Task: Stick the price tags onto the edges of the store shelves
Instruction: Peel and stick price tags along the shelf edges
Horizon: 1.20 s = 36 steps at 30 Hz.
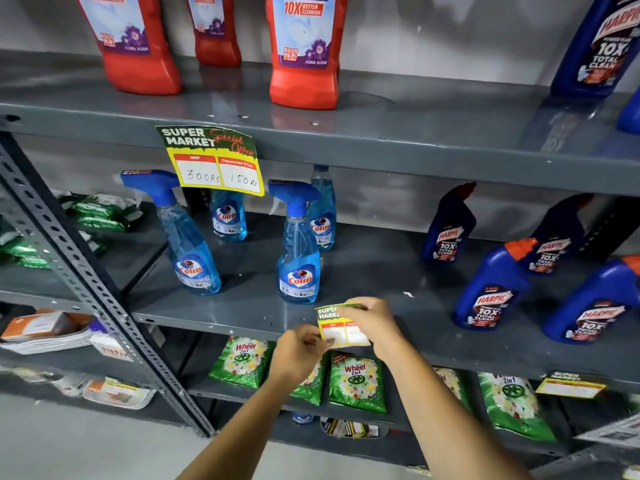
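Note:
A small yellow, green and red price tag (pixel 334 329) sits against the front edge of the middle grey shelf (pixel 214 318), just below the blue Colin spray bottles. My left hand (pixel 299 349) pinches its lower left corner. My right hand (pixel 372 322) grips its top right part and covers some of it. A larger tag of the same design (pixel 211 161), marked 300 Rs and 150 Rs, hangs from the edge of the upper shelf (pixel 381 147). Another tag (pixel 569 386) is on the lower shelf edge at the right.
Colin spray bottles (pixel 298 244) stand just behind the tag. Blue Harpic bottles (pixel 491 289) fill the right of the middle shelf, red cleaner bottles (pixel 304 53) the top one. Green Wheel packets (pixel 356 382) lie below. A slotted metal upright (pixel 86 271) runs diagonally at the left.

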Motion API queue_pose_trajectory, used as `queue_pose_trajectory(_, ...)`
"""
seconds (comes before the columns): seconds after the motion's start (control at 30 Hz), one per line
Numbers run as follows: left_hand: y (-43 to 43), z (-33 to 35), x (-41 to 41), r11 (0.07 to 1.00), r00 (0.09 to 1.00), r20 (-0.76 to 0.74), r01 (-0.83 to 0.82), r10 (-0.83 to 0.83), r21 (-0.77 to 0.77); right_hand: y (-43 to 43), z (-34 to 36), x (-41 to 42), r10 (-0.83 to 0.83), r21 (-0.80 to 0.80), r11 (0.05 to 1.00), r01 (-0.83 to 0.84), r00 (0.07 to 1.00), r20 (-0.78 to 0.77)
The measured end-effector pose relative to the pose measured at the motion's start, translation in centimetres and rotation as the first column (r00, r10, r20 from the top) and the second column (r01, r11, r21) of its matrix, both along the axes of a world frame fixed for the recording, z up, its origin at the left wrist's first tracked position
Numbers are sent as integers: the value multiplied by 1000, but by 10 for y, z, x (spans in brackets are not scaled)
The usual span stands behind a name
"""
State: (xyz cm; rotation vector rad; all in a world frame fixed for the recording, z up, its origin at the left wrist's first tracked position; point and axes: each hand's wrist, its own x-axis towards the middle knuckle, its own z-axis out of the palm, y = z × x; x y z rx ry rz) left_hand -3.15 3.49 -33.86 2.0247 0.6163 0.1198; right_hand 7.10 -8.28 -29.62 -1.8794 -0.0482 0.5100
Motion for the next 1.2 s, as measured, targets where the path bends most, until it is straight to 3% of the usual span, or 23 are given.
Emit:
queue_pose_trajectory(0.1, 24, 0, -34, 993, 987, 111, -115, 116, -11, 7, -14, -38, 126, 50, 990, -128, 991, 51)
queue_pose_trajectory(0.2, 57, -8, -59, 985, 988, 116, -113, 98, 128, 29, -36, -69, 207, 18, 977, -210, 972, 109)
queue_pose_trajectory(0.33, 100, -12, -86, 939, 992, 68, -123, 106, 322, 70, -59, -97, 306, -140, 950, -280, 926, 222)
queue_pose_trajectory(0.53, 139, -2, -92, 865, 992, -15, -102, 126, 492, 124, -65, -111, 260, -316, 943, -108, 832, 490)
queue_pose_trajectory(0.67, 154, -2, -83, 846, 992, -51, -71, 115, 528, 149, -73, -114, 272, -483, 871, 92, 729, 629)
queue_pose_trajectory(1.03, 164, -8, -70, 735, 987, -126, 10, 102, 678, 164, -74, -117, 168, -486, 849, 208, 765, 621)
queue_pose_trajectory(1.2, 177, -8, -65, 676, 959, -259, 116, 115, 728, 153, -70, -104, 174, -505, 836, 216, 768, 617)
